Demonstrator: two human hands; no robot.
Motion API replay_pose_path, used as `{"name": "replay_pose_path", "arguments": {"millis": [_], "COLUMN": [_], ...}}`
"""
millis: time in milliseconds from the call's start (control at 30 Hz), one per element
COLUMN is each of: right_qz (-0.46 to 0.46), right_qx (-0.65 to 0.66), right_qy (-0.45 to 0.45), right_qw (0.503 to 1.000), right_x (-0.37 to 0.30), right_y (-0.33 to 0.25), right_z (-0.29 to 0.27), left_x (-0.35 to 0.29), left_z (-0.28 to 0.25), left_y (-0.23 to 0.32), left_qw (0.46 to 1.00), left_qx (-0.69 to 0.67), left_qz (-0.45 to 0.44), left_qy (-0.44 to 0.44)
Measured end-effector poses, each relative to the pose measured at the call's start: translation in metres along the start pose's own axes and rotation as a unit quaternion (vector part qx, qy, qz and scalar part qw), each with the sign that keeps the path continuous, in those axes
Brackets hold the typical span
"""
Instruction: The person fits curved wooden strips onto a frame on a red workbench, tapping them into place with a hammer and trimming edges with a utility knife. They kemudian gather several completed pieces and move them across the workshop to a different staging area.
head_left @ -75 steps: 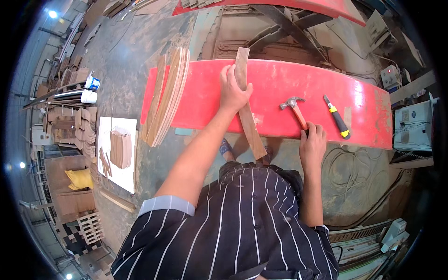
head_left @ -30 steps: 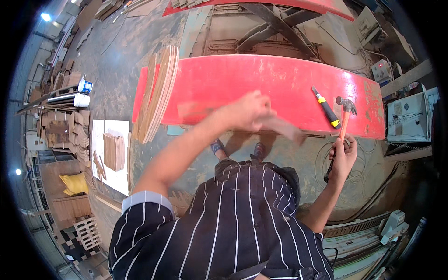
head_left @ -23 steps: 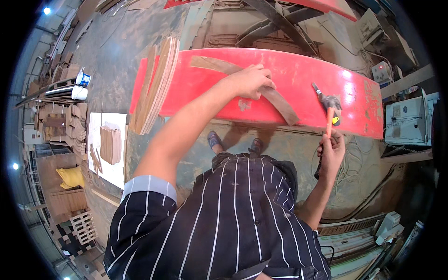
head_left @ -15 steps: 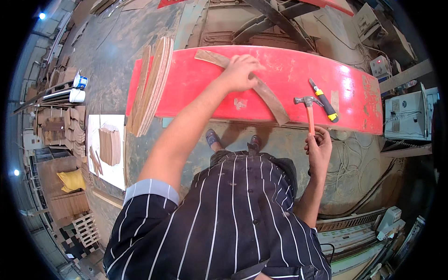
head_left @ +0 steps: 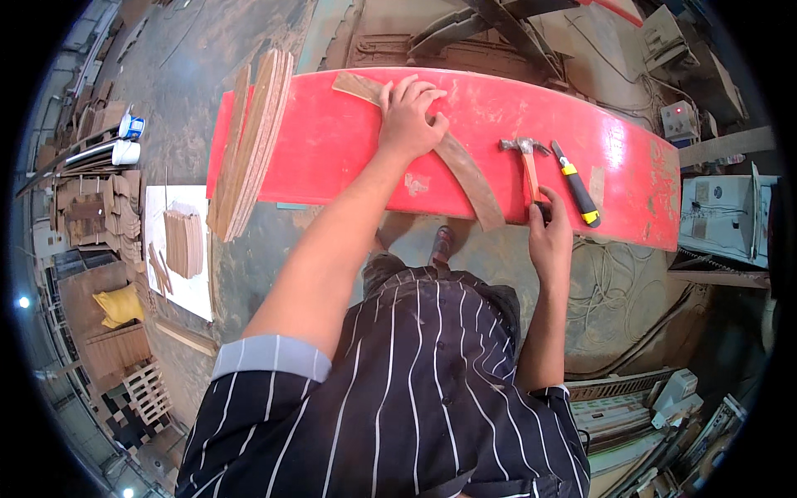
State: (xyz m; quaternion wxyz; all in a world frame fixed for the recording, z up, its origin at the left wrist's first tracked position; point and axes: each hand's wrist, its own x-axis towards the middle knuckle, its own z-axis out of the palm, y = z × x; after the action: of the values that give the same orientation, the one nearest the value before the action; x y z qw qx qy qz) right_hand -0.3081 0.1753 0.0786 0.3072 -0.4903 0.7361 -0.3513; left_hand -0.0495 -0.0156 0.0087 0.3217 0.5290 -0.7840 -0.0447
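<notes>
A curved wooden strip [head_left: 469,177] lies across a glossy red table [head_left: 332,141]. My left hand [head_left: 409,120] rests on its upper half, fingers apart and reaching past the strip's far edge; the palm hides part of the wood. In my right hand [head_left: 551,232], near the table's front edge, is a claw hammer [head_left: 530,170], gripped low on its orange handle. Its metal head points away from me, over the table. Just right of the hammer lies a yellow-and-black utility knife [head_left: 579,187], with its blade out, apart from my hand.
Stacked curved wooden strips [head_left: 257,149] overhang the table's left end. On the floor at left, a white board [head_left: 193,292] carries more wood pieces [head_left: 183,243]. A coiled cable [head_left: 610,286] lies right of my right forearm. Dark crossed beams [head_left: 490,29] stand beyond the table.
My right hand has carried the hammer left and farther over the table, away from the knife. My left hand has shifted slightly left, its fingers more spread on the strip. The view has shifted too.
</notes>
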Motion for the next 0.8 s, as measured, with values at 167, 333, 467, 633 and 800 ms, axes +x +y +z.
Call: {"name": "replay_pose_path", "arguments": {"millis": [167,333,467,633,800], "right_qz": [-0.003,0.120,0.158,0.137,0.175], "right_qx": [-0.002,0.233,0.269,0.204,0.210], "right_qy": [-0.033,-0.143,-0.181,-0.154,-0.123], "right_qw": [0.999,0.954,0.933,0.957,0.954], "right_x": [0.018,0.018,0.011,0.015,0.005], "right_y": [-0.001,-0.006,-0.004,-0.009,-0.022], "right_z": [0.007,0.006,0.008,0.009,0.013], "left_x": [-0.001,-0.004,-0.003,0.000,-0.003], "left_z": [-0.007,-0.010,-0.012,-0.015,-0.013], "left_y": [0.004,0.008,0.010,0.009,0.009], "left_qw": [1.000,1.000,1.000,0.999,1.000], "left_qx": [0.009,0.011,0.005,-0.006,0.000], "left_qz": [0.010,-0.003,0.002,0.027,0.018], "left_qy": [0.017,-0.003,-0.015,-0.023,-0.016]}}
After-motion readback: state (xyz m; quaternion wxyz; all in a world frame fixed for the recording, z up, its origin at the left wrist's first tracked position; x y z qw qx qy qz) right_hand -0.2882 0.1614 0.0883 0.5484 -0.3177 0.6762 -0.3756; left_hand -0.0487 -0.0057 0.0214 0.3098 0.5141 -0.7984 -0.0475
